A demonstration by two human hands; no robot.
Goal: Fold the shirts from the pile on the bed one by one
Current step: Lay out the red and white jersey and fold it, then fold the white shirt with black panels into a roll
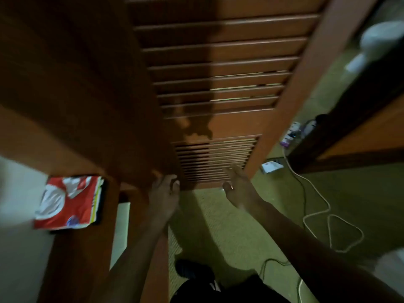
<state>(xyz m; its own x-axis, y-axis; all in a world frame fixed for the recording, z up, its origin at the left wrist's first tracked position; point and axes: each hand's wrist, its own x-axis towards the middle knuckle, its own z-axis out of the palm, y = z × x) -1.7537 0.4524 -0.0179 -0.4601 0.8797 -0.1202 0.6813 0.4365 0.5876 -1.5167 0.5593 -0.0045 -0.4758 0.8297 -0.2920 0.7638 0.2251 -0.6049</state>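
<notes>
Though dim and blurred, shows the shirts (67,202) well enough: folded flat into a stack on what looks like a pale shelf (17,191) at far left, topped by a red-and-white print, with dark and yellow edges down the right side. Shows neither bed nor loose pile, so cannot say how many are left to fold.

Should handle as light, soft, limp knit cloth, to judge by the look: no stiffness, prone to sagging and to sliding off the stack if lifted by one corner. Best taken from beneath with flat palms at both sides, or pinched at the shoulders once opened out. Expect the printed patch to feel slicker and a touch stiffer than the plain cloth.

Holds nothing of the task. Reaches with the left hand (165,193) up to the lower edge of the door (218,73), touching or nearly so; cannot tell whether curled round that edge or merely laid against it. Spreads the right hand (238,186) wide, fingers straight and parted, just before the fine lower louvres and apart from the left; cannot tell whether touching.

Takes the door for reddish-brown wood, hard and smooth, with broad slats above and a tight grille of thin slats below. Underfoot, finds rough green carpet (218,226), with a pale cable (328,204) looped loosely across it at right.
</notes>
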